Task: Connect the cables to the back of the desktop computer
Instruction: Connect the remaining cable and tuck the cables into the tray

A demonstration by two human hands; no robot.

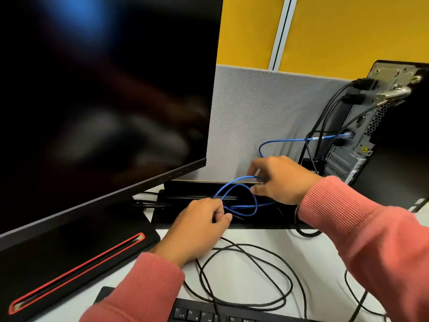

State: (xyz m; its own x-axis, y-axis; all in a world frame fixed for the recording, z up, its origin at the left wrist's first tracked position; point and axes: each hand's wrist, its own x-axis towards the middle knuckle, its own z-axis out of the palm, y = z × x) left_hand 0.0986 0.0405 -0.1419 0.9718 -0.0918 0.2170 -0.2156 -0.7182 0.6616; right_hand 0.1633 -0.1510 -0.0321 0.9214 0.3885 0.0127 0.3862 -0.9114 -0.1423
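Both hands are tidying slack: the left hand (199, 223) pinches the blue cable (241, 198) loop, and the right hand (282, 180) curls its fingers round it. Its far end reaches the computer (362, 140) back, apparently plugged in. Next, likely the loose black cable (246, 275) on the surface (313, 256) needs finding a port.

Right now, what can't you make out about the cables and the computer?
- Blue cable: its slack end is hidden by both hands, left hand and right hand.
- Computer: port labels too small; its right side is cut off by the frame edge.
- Keyboard: mostly cut off at the bottom edge.
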